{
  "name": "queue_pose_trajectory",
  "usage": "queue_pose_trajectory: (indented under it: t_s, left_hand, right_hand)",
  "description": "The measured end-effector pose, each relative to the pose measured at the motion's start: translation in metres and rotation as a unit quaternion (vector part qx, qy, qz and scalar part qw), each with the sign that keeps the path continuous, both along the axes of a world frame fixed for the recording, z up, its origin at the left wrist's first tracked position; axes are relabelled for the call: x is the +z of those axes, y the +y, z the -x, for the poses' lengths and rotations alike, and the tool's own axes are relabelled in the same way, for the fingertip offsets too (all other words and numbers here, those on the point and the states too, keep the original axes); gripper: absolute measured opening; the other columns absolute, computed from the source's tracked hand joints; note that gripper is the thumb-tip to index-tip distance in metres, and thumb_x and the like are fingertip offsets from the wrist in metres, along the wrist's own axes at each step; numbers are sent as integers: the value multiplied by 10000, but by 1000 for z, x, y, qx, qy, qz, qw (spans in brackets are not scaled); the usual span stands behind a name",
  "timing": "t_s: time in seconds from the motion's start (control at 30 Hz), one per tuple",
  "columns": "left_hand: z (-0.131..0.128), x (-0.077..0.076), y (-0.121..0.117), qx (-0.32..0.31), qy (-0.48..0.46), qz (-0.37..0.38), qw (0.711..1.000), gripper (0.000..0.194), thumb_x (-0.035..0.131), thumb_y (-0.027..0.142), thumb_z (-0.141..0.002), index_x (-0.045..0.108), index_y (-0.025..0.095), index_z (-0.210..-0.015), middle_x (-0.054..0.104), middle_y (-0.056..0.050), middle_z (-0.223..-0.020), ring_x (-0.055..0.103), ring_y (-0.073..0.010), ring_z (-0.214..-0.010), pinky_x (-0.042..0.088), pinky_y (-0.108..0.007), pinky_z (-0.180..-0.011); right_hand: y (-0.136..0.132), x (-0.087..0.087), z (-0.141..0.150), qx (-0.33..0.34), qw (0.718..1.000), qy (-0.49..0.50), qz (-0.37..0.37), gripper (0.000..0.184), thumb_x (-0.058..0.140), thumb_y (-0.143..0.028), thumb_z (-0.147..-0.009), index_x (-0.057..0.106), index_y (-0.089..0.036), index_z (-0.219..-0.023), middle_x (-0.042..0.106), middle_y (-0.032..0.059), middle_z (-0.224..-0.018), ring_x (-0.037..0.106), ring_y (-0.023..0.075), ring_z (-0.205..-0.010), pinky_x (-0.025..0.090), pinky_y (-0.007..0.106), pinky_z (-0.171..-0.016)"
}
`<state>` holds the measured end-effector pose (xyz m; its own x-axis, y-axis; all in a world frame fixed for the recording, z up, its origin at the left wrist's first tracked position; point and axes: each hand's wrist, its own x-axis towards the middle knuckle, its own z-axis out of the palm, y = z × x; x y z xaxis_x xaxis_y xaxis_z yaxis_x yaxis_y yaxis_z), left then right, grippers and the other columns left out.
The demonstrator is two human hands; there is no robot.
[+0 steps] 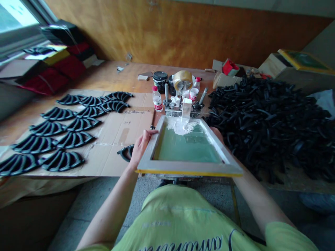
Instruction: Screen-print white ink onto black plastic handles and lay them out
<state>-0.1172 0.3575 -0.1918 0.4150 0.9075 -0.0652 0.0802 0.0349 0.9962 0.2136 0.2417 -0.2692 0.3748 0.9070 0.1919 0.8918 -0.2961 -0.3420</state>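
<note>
Both my hands hold a wooden silk-screen frame (188,168) with a yellow front edge and green mesh (188,149). White ink (180,126) lies in a smear at the mesh's far end. My left hand (140,147) grips the frame's left rail, and my right hand (216,134) sits at the right rail, partly hidden behind it. A black curved fan-shaped part (125,152) lies on the cardboard sheet (125,136) just left of my left hand. Several more lie there in rows (61,161). A clear plastic scraper (186,109) stands just beyond the frame.
A large heap of black parts (264,122) fills the right side. Beyond the frame, a clamp stand (178,112) sits among water bottles (157,99), a tape roll (182,80) and a black ink tin (160,81). Cardboard boxes (225,78) stand at the back right.
</note>
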Motion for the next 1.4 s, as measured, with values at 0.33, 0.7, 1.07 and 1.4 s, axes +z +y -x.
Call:
queue_pose_trajectory:
  t_s: [0.33, 0.7, 1.07, 1.4]
  left_hand:
    - [12, -111, -24, -11, 79, 119, 990, 751, 652, 512, -752, 450, 198, -1404, 645, 14, -709, 561, -118, -553, 400, -200, -496]
    - [15, -125, -25, 9, 91, 125, 988, 669, 645, 532, -749, 539, 205, -1323, 672, -9, -763, 589, -142, -590, 428, -224, -510]
    - [15, -118, -26, -7, 81, 119, 990, 694, 598, 579, -781, 482, 205, -1354, 682, -19, -797, 621, -159, -643, 445, -225, -535]
    - [16, -37, -20, -10, 44, 116, 992, 690, 562, 649, -780, 570, 181, -1286, 631, -6, -690, 560, -143, -583, 388, -215, -476]
  right_hand:
    - [106, 50, 46, 144, 984, -98, 35, 342, 638, -186, -815, 583, -128, -1148, 613, 139, -1136, 531, 267, -1099, 438, 371, -924]
    - [43, 37, 91, 342, 926, -128, 97, 115, 494, -143, -883, 607, -159, -862, 633, 72, -879, 538, 202, -922, 361, 284, -701]
    - [27, 30, 91, 344, 928, -141, 24, 125, 525, -160, -887, 648, -141, -897, 637, 79, -867, 542, 209, -897, 390, 297, -733]
    - [114, 86, 30, 101, 993, -67, 6, 597, 660, -428, -820, 483, -286, -1372, 604, 73, -1107, 591, 233, -942, 453, 334, -820]
